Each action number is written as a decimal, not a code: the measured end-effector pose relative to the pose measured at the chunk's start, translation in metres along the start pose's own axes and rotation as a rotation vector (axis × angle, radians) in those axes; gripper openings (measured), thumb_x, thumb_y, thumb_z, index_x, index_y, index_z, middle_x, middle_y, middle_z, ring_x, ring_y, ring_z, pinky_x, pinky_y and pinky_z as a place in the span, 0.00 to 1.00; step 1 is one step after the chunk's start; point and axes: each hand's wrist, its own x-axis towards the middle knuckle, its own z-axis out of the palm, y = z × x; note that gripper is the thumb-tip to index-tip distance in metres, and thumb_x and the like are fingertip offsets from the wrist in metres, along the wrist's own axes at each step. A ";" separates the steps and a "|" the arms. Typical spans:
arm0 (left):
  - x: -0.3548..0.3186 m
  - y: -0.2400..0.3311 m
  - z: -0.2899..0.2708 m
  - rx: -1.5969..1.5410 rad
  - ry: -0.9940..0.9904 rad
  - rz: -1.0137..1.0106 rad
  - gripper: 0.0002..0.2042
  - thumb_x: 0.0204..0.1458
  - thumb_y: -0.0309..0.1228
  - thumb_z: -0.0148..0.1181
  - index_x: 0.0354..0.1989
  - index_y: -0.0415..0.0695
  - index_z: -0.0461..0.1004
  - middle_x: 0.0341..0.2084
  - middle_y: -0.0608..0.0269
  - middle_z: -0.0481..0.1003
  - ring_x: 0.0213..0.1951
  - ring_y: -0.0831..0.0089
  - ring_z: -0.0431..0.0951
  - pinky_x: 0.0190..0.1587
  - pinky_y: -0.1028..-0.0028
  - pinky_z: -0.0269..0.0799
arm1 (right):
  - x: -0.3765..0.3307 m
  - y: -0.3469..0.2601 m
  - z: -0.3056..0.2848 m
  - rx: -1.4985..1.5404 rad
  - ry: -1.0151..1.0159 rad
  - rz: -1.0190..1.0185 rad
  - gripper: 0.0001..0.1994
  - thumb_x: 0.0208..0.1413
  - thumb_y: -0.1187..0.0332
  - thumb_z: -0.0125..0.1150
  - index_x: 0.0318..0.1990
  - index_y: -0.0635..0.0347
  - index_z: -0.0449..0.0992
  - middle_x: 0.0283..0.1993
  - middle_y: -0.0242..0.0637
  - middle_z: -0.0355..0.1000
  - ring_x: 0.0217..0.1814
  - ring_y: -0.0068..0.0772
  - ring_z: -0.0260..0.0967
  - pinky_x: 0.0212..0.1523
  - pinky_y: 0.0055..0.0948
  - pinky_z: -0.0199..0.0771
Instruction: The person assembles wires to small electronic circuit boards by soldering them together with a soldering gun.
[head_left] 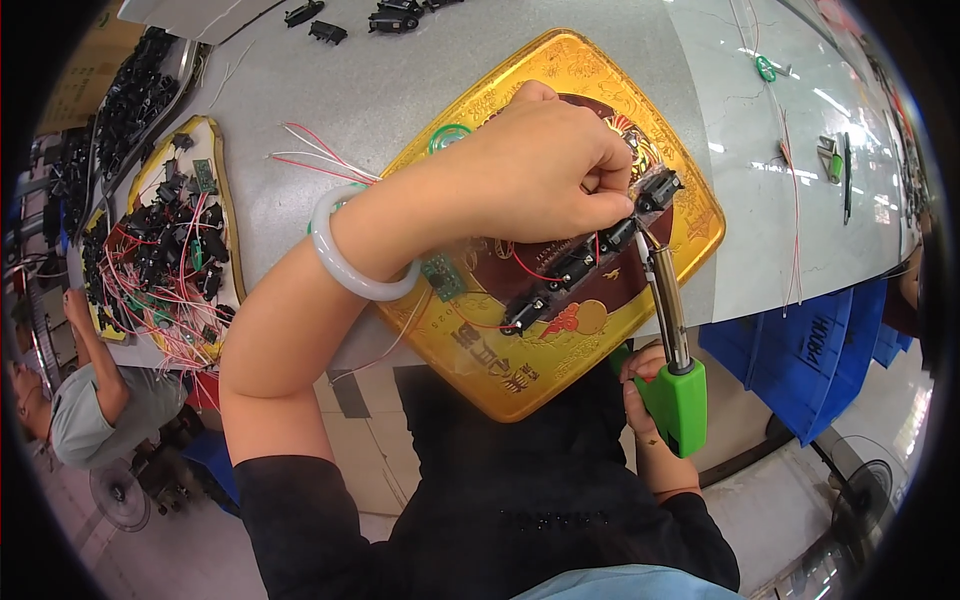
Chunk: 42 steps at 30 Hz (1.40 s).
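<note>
My left hand (550, 165), a pale bangle (345, 265) on its wrist, reaches over a gold tin lid (490, 385). Thumb and finger are pinched close to a row of small black connectors (575, 265); a thin red wire (598, 247) runs up to the pinch, though the fingertips partly hide what they hold. My right hand (640, 390), below the lid's lower right edge, is closed round a green-handled soldering iron (676, 400). The iron's tip points up and meets the connectors beside my left fingertips. A green circuit board (443, 278) with wires lies under my left forearm.
At left, a yellow-edged tray (228, 240) holds a heap of black parts, boards and red and white wires. Loose black connectors (395, 18) lie at the far edge. Wires (793, 220) and small tools (836, 165) lie right. Blue bins (800, 350) stand below right. A person (100, 400) sits left.
</note>
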 end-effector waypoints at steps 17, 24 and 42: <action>0.000 -0.001 0.001 -0.027 0.029 0.021 0.09 0.44 0.34 0.57 0.17 0.47 0.68 0.12 0.72 0.61 0.20 0.76 0.63 0.41 0.73 0.51 | -0.001 -0.001 -0.012 -0.019 -0.117 -0.117 0.09 0.39 0.82 0.51 0.31 0.62 0.65 0.34 0.41 0.63 0.26 0.27 0.65 0.25 0.23 0.68; 0.000 -0.003 0.002 -0.031 0.036 0.029 0.09 0.44 0.33 0.57 0.16 0.47 0.68 0.10 0.72 0.61 0.19 0.76 0.63 0.40 0.72 0.52 | 0.002 -0.005 -0.005 -0.013 -0.084 -0.076 0.09 0.39 0.81 0.50 0.31 0.62 0.65 0.32 0.41 0.62 0.26 0.28 0.64 0.25 0.23 0.69; 0.000 -0.003 0.001 -0.012 0.002 0.017 0.08 0.45 0.34 0.56 0.18 0.47 0.69 0.12 0.73 0.64 0.22 0.77 0.65 0.45 0.72 0.50 | 0.003 0.005 0.000 -0.034 -0.063 -0.039 0.07 0.38 0.80 0.51 0.28 0.60 0.66 0.29 0.39 0.63 0.25 0.28 0.65 0.25 0.23 0.70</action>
